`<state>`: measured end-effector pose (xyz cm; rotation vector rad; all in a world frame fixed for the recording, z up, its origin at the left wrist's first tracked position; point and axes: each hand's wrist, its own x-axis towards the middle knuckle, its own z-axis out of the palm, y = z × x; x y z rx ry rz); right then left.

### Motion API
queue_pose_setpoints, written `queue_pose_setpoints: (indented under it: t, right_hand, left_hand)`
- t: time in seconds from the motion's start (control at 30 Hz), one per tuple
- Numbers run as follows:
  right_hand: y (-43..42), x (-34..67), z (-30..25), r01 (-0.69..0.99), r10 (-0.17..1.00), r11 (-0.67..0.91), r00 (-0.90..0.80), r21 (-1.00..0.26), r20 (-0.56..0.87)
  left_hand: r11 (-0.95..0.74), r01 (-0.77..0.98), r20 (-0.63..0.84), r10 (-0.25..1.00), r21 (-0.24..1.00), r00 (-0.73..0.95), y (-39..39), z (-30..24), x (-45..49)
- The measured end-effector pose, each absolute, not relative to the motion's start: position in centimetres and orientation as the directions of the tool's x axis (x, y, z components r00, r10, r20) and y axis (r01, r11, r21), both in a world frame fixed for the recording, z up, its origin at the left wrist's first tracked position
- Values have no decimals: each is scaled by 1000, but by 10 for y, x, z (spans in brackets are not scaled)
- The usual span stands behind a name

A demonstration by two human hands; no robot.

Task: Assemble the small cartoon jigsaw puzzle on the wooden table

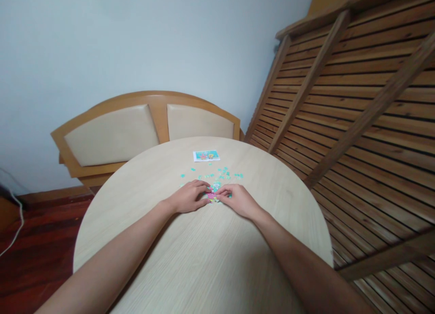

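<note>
On a round light-wood table (204, 259) lies a small cluster of joined puzzle pieces (213, 192), pink and turquoise. My left hand (189, 196) rests on the table at the cluster's left side, fingers curled with the tips pressing on the pieces. My right hand (238, 200) rests at its right side, fingers pinched together on a piece at the cluster's edge. Several loose turquoise puzzle pieces (217, 174) lie scattered just beyond the hands. A small picture card (206, 156) lies farther back on the table.
A wooden headboard with two beige padded panels (136, 128) leans against the pale wall behind the table. A slatted wooden bed frame (356, 101) leans at the right. Dark red wooden floor (37, 250) and a white cable (16, 219) are at the left.
</note>
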<state>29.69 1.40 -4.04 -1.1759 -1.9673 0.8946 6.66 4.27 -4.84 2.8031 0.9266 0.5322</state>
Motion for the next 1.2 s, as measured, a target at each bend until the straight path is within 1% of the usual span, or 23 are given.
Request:
queue_pose_setpoints:
  t: [0.1,0.27,0.63,0.9,1.1,1.2]
  right_hand:
    - [14,296,-42,475,907,374,-369,-797,206]
    - [15,293,-45,470,868,442,-437,-764,233]
    - [17,292,-56,547,889,428,-399,-719,226]
    - [14,292,-48,630,855,513,-432,-583,286]
    - [15,298,-41,644,868,490,-422,-587,262]
    - [15,301,-39,657,863,501,-429,-563,268]
  left_hand:
    - [-803,545,288,595,240,750,42,-48,67]
    - [-802,543,291,597,251,747,41,-46,68]
    - [-800,547,283,599,246,749,41,-46,67]
    - [-802,545,287,597,247,749,40,-45,67]
    - [-809,532,300,587,250,752,41,-47,67]
    - [-811,528,300,584,253,754,42,-47,67]
